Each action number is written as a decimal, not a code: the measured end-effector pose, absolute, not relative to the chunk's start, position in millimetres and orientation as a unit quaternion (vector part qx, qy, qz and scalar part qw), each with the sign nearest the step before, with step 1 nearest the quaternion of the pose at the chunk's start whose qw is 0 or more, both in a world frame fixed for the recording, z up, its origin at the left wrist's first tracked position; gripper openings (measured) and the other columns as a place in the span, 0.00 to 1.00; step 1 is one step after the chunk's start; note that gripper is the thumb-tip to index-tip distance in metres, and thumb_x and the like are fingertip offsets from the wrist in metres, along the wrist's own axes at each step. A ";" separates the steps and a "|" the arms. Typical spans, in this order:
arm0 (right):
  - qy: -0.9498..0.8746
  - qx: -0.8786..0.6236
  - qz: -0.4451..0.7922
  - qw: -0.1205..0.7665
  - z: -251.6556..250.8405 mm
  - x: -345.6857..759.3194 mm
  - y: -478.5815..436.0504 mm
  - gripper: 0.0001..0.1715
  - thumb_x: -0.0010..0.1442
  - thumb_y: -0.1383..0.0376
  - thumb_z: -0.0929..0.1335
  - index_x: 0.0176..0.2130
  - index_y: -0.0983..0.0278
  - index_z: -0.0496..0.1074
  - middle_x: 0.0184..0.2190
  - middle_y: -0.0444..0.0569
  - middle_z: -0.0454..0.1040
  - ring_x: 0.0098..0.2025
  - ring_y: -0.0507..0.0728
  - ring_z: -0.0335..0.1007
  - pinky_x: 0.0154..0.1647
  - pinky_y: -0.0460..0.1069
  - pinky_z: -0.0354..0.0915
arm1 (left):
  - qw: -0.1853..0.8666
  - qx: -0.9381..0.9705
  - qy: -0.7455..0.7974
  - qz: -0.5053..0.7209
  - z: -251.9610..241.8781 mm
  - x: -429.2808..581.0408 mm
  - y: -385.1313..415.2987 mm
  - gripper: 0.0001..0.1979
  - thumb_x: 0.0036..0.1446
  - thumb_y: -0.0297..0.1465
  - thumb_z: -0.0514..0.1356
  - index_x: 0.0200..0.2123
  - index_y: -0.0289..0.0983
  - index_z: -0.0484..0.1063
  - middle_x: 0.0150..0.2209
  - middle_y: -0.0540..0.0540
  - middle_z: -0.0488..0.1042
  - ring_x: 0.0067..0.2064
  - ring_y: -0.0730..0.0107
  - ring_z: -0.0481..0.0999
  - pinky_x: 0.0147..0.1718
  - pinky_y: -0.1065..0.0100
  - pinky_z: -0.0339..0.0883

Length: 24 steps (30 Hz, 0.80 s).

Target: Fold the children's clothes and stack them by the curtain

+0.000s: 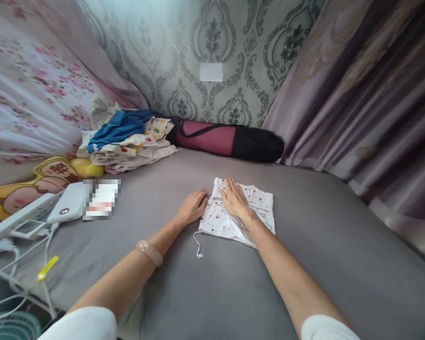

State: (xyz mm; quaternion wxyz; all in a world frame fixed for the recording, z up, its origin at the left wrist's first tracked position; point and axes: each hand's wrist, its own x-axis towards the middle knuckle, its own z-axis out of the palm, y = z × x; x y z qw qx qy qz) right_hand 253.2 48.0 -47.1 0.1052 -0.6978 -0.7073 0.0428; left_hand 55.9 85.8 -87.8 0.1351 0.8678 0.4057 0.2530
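Observation:
A small white garment [217,217] with a scattered print lies folded on the grey bed sheet [170,302]. One white tie cord [198,245] trails from its lower left corner. My right hand [234,198] rests flat on top of the cloth, fingers stretched out and pointing away from me. At the garment's left edge is my left hand [194,206], its fingers loosely bent and lying against or just beside the fabric. Part of the garment is hidden beneath my right hand and wrist.
Back left, a pile of clothes [127,137] sits beside a long maroon and black bag [208,138] along the wall. A power strip [24,219], a white power bank [69,203], cables and a yellow cartoon cushion [21,193] lie at left. Curtains [339,85] hang on both sides.

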 end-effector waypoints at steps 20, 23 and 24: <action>-0.692 -0.711 0.093 0.077 -59.8 200.4 83.0 0.42 0.69 0.51 0.48 0.68 0.79 0.47 0.70 0.61 0.41 0.71 0.63 0.33 0.69 0.58 0.32 | 0.156 0.852 0.404 0.292 -86.0 53.2 84.3 0.19 0.59 0.22 0.47 0.51 0.37 0.69 0.53 0.41 0.73 0.56 0.64 0.71 0.58 0.61 0.62; -0.692 -0.711 0.094 0.087 -62.5 201.2 84.6 0.41 0.69 0.51 0.48 0.68 0.79 0.46 0.70 0.61 0.41 0.71 0.63 0.32 0.69 0.58 0.31 | 0.157 0.851 0.407 0.293 -86.0 52.7 84.7 0.19 0.58 0.22 0.47 0.50 0.36 0.69 0.52 0.40 0.74 0.55 0.64 0.72 0.58 0.61 0.63; -0.691 -0.711 0.097 0.091 -61.7 201.8 85.1 0.41 0.69 0.52 0.48 0.68 0.78 0.46 0.70 0.60 0.40 0.72 0.63 0.32 0.69 0.58 0.30 | 0.156 0.851 0.407 0.292 -85.5 52.4 84.6 0.19 0.58 0.22 0.47 0.50 0.36 0.69 0.52 0.40 0.74 0.54 0.63 0.72 0.57 0.61 0.63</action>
